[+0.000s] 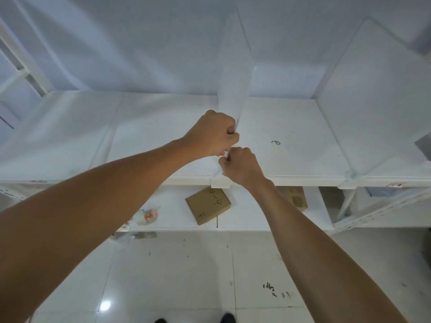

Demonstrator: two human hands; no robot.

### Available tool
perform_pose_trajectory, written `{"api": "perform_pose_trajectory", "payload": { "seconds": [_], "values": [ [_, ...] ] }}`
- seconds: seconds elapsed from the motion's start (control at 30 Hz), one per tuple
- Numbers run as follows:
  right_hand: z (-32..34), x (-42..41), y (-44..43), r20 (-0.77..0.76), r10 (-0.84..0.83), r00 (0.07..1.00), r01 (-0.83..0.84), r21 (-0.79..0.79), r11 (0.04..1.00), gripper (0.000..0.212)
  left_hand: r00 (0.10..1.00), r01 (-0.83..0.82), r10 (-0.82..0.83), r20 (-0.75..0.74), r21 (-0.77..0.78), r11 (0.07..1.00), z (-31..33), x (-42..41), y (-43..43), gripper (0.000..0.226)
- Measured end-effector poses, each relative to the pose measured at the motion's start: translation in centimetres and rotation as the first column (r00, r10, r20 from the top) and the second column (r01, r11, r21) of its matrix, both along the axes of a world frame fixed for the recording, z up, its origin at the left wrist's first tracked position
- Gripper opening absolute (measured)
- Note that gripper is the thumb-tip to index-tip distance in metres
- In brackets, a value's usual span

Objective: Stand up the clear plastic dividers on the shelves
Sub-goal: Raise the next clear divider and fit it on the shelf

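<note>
Left hand point(213, 134): closed in a fist on the front edge of the middle clear plastic divider point(234, 73), partway up. Right hand point(240, 165): closed, pinching the same edge lower down, just above the shelf lip; the two hands almost touch.

Middle divider: upright on the white upper shelf point(291, 145), running front to back, its foot at a white clip point(220, 182) on the shelf's front edge.

Second clear divider point(377, 89): to the right, well apart, upright and leaning slightly, its top corner cut off by the frame.

Third divider point(58, 127): to the left, apparently lying flat on the shelf; outline faint, hard to make out.

Small dark squiggle point(275, 142): on the shelf between the middle and right dividers.

Lower shelf point(177, 206): flat cardboard box point(207, 205) with handwritten marks; clear packet with orange pieces point(148, 215); a second brown box point(296, 198), partly hidden by the right forearm.

Floor point(186, 276): glossy white tiles, scuffed. Shoe tips point(227, 318) at bottom edge.
</note>
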State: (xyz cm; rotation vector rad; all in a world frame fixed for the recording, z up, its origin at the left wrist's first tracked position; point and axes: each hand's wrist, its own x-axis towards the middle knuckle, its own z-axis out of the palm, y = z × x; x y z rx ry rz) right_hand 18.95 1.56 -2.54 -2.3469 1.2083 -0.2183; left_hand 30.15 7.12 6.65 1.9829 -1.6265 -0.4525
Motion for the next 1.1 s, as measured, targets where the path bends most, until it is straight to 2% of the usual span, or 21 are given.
{"api": "perform_pose_trajectory", "payload": {
  "seconds": [0.13,0.5,0.73,0.9,1.03,1.1],
  "values": [
    [0.1,-0.1,-0.1,-0.001,-0.016,1.000,0.016,0.044,0.999,0.032,1.000,0.001,-0.001,-0.004,-0.014,1.000,-0.3,0.0,0.2,0.024],
    [0.0,-0.4,0.4,-0.018,0.001,1.000,0.000,0.023,1.000,0.035,1.000,-0.007,0.007,-0.007,-0.052,0.999,-0.8,-0.6,0.6,0.024],
    [-0.2,0.0,1.5,-0.183,-0.001,0.983,-0.011,-0.061,0.998,0.049,0.998,-0.034,0.032,0.044,0.045,0.998,-0.1,-0.7,0.8,0.029],
    [0.6,0.1,0.9,-0.257,0.074,0.963,-0.080,-0.011,0.997,0.033,0.996,-0.013,0.003,0.092,0.113,0.994,0.4,-0.4,0.8,0.032],
    [0.1,-0.2,1.3,-0.263,0.055,0.963,-0.069,-0.045,0.997,0.031,0.994,-0.002,-0.006,0.113,0.076,0.997,-0.3,-0.8,0.1,0.028],
    [0.0,-0.4,1.5,-0.237,0.036,0.971,-0.048,-0.047,0.998,0.032,0.990,-0.004,-0.003,0.143,0.049,0.999,-0.9,-1.2,-0.3,0.034]
  ]
}}
